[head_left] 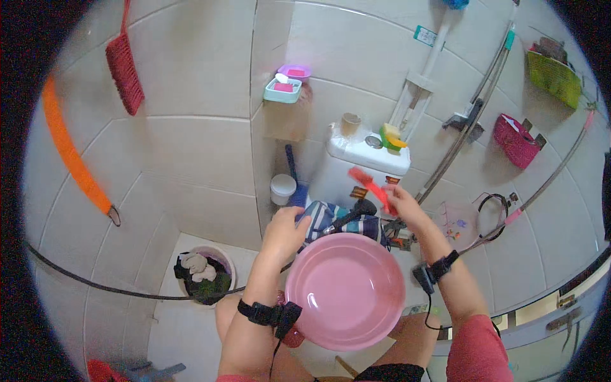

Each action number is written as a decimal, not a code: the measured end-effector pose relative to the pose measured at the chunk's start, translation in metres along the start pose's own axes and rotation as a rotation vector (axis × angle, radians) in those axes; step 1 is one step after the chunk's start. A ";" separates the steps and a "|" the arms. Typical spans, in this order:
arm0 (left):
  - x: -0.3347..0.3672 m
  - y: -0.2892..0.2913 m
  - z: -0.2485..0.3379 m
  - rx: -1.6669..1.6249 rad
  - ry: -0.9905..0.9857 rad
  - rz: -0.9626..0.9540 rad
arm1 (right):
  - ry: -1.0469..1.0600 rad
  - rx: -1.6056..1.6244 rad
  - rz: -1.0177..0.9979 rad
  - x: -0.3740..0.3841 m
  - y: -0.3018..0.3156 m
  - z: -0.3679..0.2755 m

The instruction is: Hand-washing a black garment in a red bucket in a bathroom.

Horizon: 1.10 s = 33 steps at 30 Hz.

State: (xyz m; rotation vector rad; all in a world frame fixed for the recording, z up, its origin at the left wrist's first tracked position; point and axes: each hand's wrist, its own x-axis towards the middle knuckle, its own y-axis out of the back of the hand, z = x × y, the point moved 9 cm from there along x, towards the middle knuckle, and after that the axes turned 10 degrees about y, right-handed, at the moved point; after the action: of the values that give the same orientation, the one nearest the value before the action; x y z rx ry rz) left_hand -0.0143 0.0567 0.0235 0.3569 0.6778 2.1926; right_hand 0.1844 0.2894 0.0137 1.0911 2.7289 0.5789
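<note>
My right hand (402, 205) is closed round the handle of a red brush (369, 184), held up in front of the white toilet tank. Below it lies a bundle of blue, white and grey striped cloth (318, 216). My left hand (286, 230) is at the cloth's left edge, thumb and fingers bent against it; the fingertips are partly hidden. A black object with a rounded end (356, 215) rests on the cloth; its kind is unclear. Directly in front of me, a round pink basin (350, 293) stands between my knees, with no clothes visible in it.
A bucket (230, 270) of dark and light clothes stands on the floor at left. A black hose (133, 293) crosses from the left wall. Behind is the toilet tank (337, 149) with a sponge (393, 137). Mops (471, 121) lean at the right wall.
</note>
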 end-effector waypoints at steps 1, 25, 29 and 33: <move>-0.002 -0.001 0.001 0.011 0.002 -0.013 | 0.016 0.130 0.115 0.013 0.008 -0.005; 0.016 -0.007 0.005 0.050 -0.054 0.049 | -0.133 0.171 0.471 0.126 0.028 0.058; 0.016 -0.013 0.022 0.015 -0.073 0.035 | -0.080 -0.159 0.470 0.116 0.050 0.115; 0.006 0.000 0.001 0.005 0.025 0.041 | 0.284 -0.913 -0.142 0.104 -0.081 0.095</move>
State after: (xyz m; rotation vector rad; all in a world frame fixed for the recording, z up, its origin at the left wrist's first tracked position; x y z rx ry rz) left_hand -0.0176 0.0614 0.0242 0.3488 0.6951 2.2376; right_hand 0.0837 0.3354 -0.1057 0.5907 2.2141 1.8010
